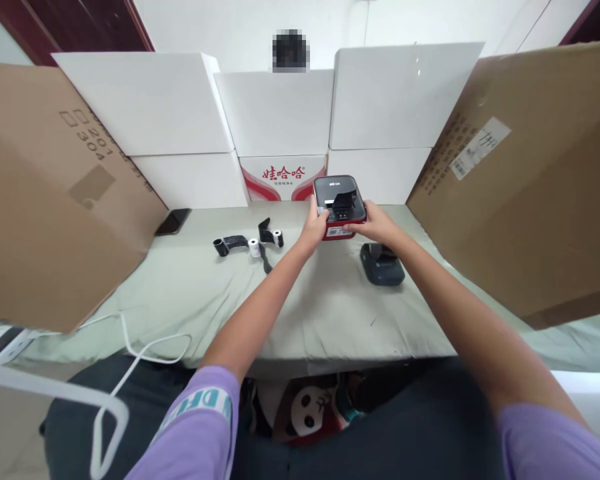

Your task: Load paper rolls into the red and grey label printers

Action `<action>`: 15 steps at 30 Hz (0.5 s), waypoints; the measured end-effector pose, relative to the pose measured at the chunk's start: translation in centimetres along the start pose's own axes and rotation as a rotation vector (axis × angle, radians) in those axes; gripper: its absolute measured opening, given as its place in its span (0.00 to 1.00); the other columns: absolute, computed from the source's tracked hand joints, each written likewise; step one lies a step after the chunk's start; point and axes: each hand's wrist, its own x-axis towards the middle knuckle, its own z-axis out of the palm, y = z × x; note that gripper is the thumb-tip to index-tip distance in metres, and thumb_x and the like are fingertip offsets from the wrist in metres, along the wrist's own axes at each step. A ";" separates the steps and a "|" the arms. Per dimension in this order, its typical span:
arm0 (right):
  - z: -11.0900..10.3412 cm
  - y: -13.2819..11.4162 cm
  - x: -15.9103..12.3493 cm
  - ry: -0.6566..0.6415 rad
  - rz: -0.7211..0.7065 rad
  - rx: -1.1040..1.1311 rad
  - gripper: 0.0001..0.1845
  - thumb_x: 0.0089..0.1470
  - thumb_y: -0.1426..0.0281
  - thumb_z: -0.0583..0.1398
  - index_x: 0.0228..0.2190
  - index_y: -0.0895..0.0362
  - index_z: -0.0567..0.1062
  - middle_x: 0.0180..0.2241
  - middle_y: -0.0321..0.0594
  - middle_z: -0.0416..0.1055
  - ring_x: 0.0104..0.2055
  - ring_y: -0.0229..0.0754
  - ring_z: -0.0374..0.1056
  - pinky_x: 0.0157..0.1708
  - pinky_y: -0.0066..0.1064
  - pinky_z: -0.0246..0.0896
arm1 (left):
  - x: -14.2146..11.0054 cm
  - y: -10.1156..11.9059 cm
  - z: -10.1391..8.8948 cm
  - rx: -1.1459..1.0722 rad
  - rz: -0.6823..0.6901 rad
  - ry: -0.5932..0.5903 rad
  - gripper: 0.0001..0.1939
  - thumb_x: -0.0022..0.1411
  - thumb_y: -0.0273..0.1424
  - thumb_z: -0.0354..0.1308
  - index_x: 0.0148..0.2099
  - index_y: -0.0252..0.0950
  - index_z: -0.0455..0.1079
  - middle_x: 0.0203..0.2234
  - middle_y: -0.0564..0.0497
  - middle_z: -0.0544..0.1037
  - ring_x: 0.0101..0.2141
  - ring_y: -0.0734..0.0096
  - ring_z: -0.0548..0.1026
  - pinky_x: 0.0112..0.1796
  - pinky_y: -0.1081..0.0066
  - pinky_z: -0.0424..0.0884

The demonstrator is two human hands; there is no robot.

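Above the far part of the cloth-covered table, both my hands hold a red-and-black box (339, 200). Its glossy dark top seems to carry a picture of a black device, and a white label is on its near red side. My left hand (315, 227) grips the left edge, thumb on top. My right hand (377, 223) is closed on the right near corner. Below my right hand, a small black printer-like device (383, 267) lies on the table, its back partly hidden by that hand. Several small rolls (254, 248) with black strips unrolled stand to the left.
A greenish cloth (330, 313) covers the table. White boxes (275, 113) are stacked along the back. Large cardboard panels stand left (65, 200) and right (535, 180). A phone (173, 222) lies by the left panel. A white cable (125, 333) hangs at the near left.
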 end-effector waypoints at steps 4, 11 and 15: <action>3.2 -4.4 -5.9 -0.048 -0.049 0.020 0.34 0.48 0.66 0.69 0.57 0.55 0.72 0.55 0.48 0.78 0.56 0.61 0.75 0.55 0.50 0.70 | -7.3 2.2 -4.0 0.040 -0.113 0.103 0.34 0.70 0.33 0.54 0.75 0.46 0.55 0.74 0.55 0.61 0.76 0.62 0.47 0.75 0.58 0.42; 7.3 -5.0 -12.6 -0.118 0.094 -0.061 0.29 0.48 0.66 0.70 0.52 0.55 0.73 0.47 0.50 0.80 0.49 0.61 0.78 0.47 0.49 0.73 | -16.3 -0.1 -5.1 0.065 -0.262 0.171 0.29 0.73 0.39 0.50 0.73 0.45 0.60 0.74 0.53 0.61 0.75 0.57 0.52 0.74 0.56 0.49; 7.9 -3.7 -12.9 -0.084 0.091 -0.012 0.31 0.48 0.65 0.70 0.53 0.52 0.72 0.48 0.49 0.80 0.49 0.60 0.78 0.48 0.51 0.74 | -16.2 -1.2 -4.5 0.064 -0.192 0.182 0.28 0.73 0.39 0.48 0.72 0.45 0.62 0.74 0.53 0.62 0.75 0.58 0.54 0.73 0.58 0.51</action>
